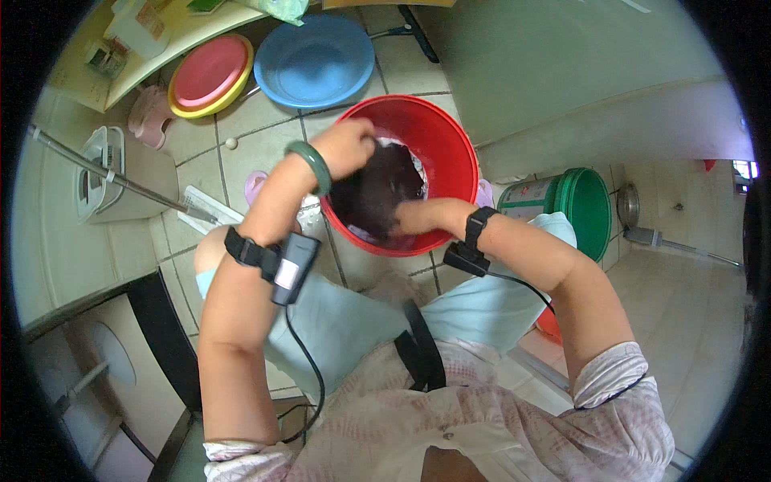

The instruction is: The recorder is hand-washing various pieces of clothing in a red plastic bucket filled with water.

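A red bucket (451, 136) stands on the floor in front of my knees. Inside it lies a bunched dark cloth (377, 181), wet-looking, with whitish water or suds around its edge. My left hand (345, 149), a green bangle on its wrist, is at the bucket's left rim, its fingers curled closed on the upper part of the cloth. Reaching in from the right, my right hand (414, 218) is low in the bucket against the cloth. Its fingers are blurred and partly hidden by the dark fabric.
Behind the bucket are a blue basin (313, 60) and a pink basin (210, 72) stacked on a yellow one. A green bucket (590, 213) stands at right, beside my knee. A pink stool (150, 116) and a white bin (120, 177) are at left, near a metal pole (120, 173).
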`<state>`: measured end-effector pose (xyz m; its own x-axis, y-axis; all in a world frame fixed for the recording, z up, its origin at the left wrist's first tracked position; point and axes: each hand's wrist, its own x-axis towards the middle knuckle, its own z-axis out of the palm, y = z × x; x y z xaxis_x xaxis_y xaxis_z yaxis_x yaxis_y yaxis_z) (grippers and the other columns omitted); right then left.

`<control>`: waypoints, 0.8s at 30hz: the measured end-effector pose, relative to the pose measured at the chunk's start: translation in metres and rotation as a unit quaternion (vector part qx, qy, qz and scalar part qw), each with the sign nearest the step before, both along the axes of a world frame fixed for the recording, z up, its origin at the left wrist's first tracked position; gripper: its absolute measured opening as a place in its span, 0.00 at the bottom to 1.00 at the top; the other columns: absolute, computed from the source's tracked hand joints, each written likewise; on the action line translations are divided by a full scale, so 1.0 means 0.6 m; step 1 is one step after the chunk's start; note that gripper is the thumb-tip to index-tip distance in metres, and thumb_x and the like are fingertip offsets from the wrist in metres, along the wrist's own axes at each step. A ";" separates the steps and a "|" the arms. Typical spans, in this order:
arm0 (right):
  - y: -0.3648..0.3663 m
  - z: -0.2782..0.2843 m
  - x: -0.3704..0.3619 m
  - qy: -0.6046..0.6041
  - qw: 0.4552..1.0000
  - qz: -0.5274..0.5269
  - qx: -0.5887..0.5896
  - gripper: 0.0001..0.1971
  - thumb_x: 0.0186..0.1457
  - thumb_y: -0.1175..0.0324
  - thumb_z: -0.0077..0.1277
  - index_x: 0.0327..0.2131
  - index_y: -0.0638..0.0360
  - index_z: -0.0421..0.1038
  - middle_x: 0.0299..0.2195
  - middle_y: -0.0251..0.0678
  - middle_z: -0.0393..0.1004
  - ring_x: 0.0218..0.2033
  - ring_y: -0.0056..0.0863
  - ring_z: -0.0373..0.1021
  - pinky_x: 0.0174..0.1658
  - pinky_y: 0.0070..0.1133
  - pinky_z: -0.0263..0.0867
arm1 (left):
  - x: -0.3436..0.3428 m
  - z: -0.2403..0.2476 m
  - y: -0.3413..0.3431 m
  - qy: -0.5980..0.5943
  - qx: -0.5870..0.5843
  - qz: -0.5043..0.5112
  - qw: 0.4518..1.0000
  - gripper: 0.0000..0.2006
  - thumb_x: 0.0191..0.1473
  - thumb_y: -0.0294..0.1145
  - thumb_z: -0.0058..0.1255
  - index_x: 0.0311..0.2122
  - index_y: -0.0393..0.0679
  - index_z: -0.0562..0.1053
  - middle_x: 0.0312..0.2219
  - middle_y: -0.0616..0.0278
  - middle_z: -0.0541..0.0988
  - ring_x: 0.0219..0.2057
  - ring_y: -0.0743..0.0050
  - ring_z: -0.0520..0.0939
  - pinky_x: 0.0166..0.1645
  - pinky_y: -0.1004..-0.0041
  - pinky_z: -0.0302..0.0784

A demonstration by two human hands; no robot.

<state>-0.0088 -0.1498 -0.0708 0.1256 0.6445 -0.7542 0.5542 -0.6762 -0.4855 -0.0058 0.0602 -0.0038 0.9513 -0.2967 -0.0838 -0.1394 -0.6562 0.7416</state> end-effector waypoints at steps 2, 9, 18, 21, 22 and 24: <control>-0.037 -0.029 0.010 0.026 0.997 0.078 0.017 0.19 0.50 0.56 0.45 0.37 0.62 0.73 0.36 0.49 0.73 0.37 0.44 0.70 0.42 0.33 0.64 | -0.005 0.013 -0.033 0.149 0.164 -0.062 0.973 0.17 0.47 0.38 0.47 0.42 0.41 0.70 0.37 0.46 0.75 0.40 0.49 0.75 0.44 0.62 0.70; -0.023 -0.116 0.155 -0.157 0.959 -0.232 -0.044 0.21 0.51 0.59 0.47 0.46 0.63 0.66 0.41 0.51 0.70 0.45 0.44 0.67 0.47 0.32 0.62 | -0.021 0.017 -0.033 0.030 0.203 -0.001 0.979 0.16 0.49 0.37 0.47 0.42 0.43 0.69 0.37 0.50 0.75 0.40 0.53 0.76 0.43 0.60 0.69; -0.017 -0.380 0.185 -0.165 0.838 -0.506 -0.119 0.24 0.49 0.60 0.48 0.48 0.63 0.64 0.48 0.49 0.65 0.52 0.41 0.62 0.53 0.29 0.58 | -0.030 0.048 -0.002 0.041 0.225 0.038 0.973 0.16 0.47 0.36 0.50 0.42 0.45 0.68 0.33 0.58 0.74 0.37 0.59 0.75 0.39 0.60 0.68; 0.023 -0.369 0.183 0.014 0.889 -0.440 -0.130 0.26 0.48 0.59 0.49 0.50 0.61 0.62 0.51 0.46 0.63 0.52 0.37 0.61 0.53 0.28 0.58 | -0.052 0.058 0.015 0.042 0.230 0.038 0.971 0.17 0.46 0.36 0.51 0.43 0.45 0.68 0.33 0.60 0.74 0.36 0.62 0.76 0.38 0.62 0.67; -0.045 -0.414 0.205 0.027 0.875 -0.475 -0.090 0.26 0.48 0.59 0.49 0.50 0.60 0.63 0.52 0.44 0.62 0.52 0.35 0.61 0.53 0.27 0.58 | -0.036 0.070 0.003 0.014 0.215 0.025 0.976 0.18 0.45 0.36 0.51 0.43 0.44 0.68 0.32 0.60 0.74 0.35 0.63 0.75 0.37 0.63 0.67; -0.008 -0.412 0.207 0.013 0.894 -0.440 -0.077 0.25 0.48 0.60 0.49 0.50 0.59 0.63 0.52 0.45 0.63 0.52 0.36 0.62 0.53 0.28 0.58 | -0.039 0.065 0.007 0.014 0.232 0.027 0.972 0.18 0.45 0.36 0.52 0.43 0.44 0.68 0.32 0.61 0.74 0.35 0.64 0.75 0.36 0.63 0.66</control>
<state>0.1154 -0.1549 -0.3178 0.5142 0.1933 -0.8356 -0.2365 -0.9045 -0.3548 -0.0293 0.0643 0.0350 0.9595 -0.1710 -0.2237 -0.0798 -0.9270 0.3665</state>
